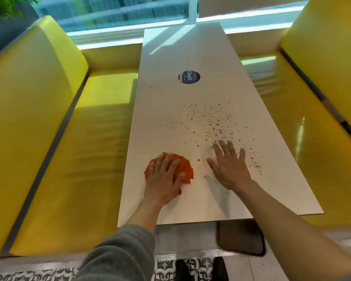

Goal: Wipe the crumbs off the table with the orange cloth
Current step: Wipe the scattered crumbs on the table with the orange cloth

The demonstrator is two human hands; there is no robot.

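An orange cloth [185, 168] lies bunched on the near left part of the long white table [170, 110]. My left hand [163, 179] lies flat on top of it, fingers spread and straight, covering most of the cloth. Brown crumbs [211, 122] are scattered over the middle and right of the table, reaching toward the right edge. My right hand [229, 165] is spread with straight fingers just at the near edge of the crumbs, holding nothing.
Yellow padded benches [85, 159] run along both sides of the table, the right bench [312, 138] glossy. A round blue sticker [189, 77] sits farther up the tabletop. A window lies beyond the far end. A patterned tile floor and the dark table base [241, 238] are below the near edge.
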